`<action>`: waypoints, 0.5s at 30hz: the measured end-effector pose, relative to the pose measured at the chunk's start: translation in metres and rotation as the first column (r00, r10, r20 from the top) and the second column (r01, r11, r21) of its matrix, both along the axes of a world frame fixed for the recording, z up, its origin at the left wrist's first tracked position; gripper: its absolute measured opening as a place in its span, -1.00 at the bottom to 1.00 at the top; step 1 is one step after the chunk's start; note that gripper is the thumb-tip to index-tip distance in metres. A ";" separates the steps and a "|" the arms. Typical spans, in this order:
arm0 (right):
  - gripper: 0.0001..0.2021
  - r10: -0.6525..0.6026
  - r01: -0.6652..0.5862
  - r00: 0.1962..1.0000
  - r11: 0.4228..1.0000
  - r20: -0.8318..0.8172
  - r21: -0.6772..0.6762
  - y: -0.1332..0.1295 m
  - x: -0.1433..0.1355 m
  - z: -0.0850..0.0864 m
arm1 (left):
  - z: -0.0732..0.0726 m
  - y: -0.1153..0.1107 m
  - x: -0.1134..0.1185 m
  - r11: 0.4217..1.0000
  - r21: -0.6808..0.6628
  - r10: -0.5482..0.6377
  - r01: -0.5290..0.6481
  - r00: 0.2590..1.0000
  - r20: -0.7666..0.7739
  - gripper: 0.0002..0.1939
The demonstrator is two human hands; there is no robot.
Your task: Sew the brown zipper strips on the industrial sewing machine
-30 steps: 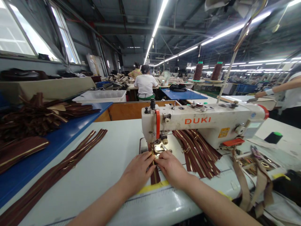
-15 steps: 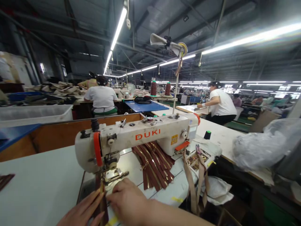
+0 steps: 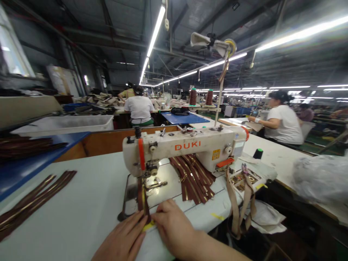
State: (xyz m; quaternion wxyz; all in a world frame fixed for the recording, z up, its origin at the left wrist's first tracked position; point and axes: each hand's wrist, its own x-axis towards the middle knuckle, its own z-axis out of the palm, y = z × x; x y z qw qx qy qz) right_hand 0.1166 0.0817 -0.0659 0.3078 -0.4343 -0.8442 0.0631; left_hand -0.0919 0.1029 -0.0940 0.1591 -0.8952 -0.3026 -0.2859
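A brown zipper strip (image 3: 142, 197) with a metallic line lies under the needle area of a white sewing machine (image 3: 174, 146) and runs toward me. My left hand (image 3: 121, 235) rests on its near left side, fingers stretched out flat. At the strip's near right edge, my right hand (image 3: 174, 224) has thumb and fingers pinched together; the exact contact is partly hidden by the fingers. Several brown zippers (image 3: 194, 181) with gold teeth are fanned out beneath the machine arm. More brown zipper strips (image 3: 35, 203) lie on the table at left.
An open parts box (image 3: 244, 181) holds small metal pieces, with beige straps (image 3: 235, 206) hanging over it. A thread cone (image 3: 257, 154) stands behind it. A plastic bag (image 3: 320, 177) lies at right. Two co-workers in white shirts, one at left (image 3: 139, 108) and one at right (image 3: 285, 125), are beyond.
The view has swung left, bringing more zipper strips into sight. Both hands have drawn back from the needle area toward me, leaving more of the zipper strip uncovered.
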 end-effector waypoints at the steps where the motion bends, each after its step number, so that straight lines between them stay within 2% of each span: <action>1: -0.82 0.003 -0.004 1.000 0.999 -0.029 -0.034 -0.003 0.000 0.003 | 0.010 -0.008 0.004 0.999 -0.029 0.024 -0.024 1.000 -0.011 -0.68; 3: -0.81 0.005 -0.012 0.996 0.996 -0.084 -0.085 -0.007 0.001 0.006 | 0.023 -0.019 0.012 0.998 -0.044 0.049 -0.049 0.999 -0.015 -0.68; 5: -0.80 0.007 -0.023 0.993 0.991 -0.118 -0.133 -0.009 0.001 0.008 | 0.029 -0.026 0.017 0.994 -0.075 0.083 -0.085 0.996 -0.027 -0.67; 15: -0.80 0.042 -0.063 0.988 0.988 -0.146 -0.138 -0.010 0.000 0.003 | 0.031 -0.033 0.018 0.984 -0.155 0.082 -0.084 0.997 -0.013 -0.70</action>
